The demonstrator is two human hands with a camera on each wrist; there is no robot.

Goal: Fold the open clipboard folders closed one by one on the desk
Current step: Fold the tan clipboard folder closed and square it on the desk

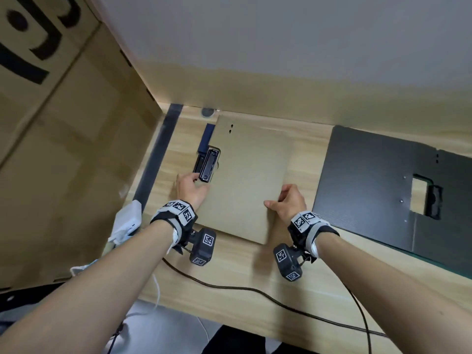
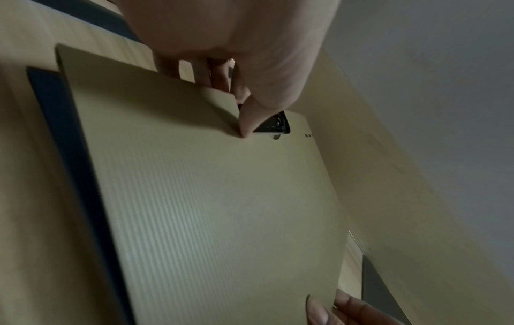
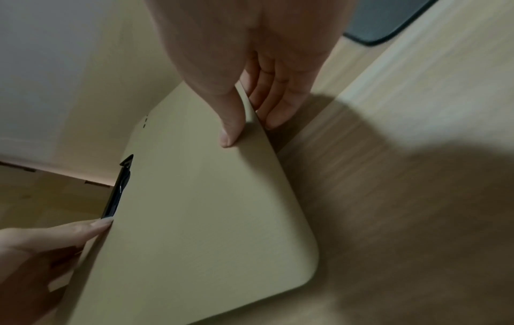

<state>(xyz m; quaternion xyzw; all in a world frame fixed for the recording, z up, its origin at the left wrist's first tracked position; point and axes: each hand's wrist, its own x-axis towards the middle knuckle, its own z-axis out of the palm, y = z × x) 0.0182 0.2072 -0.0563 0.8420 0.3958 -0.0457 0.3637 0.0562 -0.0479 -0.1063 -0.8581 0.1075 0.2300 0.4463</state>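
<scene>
A tan clipboard folder point(image 1: 245, 175) lies folded over in the middle of the wooden desk point(image 1: 229, 282). Its black clip point(image 1: 207, 166) shows through a cut-out at its left edge. My left hand point(image 1: 196, 178) holds that left edge just below the clip, with the thumb point(image 2: 250, 123) on top of the cover. My right hand point(image 1: 274, 200) pinches the cover's right edge, thumb point(image 3: 229, 132) above and fingers point(image 3: 278, 110) beneath; the edge is raised a little off the desk. A dark blue folder point(image 1: 208, 135) peeks out under the tan one. A black folder point(image 1: 378, 180) lies open flat to the right.
A large cardboard box point(image 1: 63, 149) walls off the desk's left side. A white adapter point(image 1: 127, 221) lies at the box's foot. A black cable point(image 1: 255, 292) runs across the near desk. The wall stands just behind the folders.
</scene>
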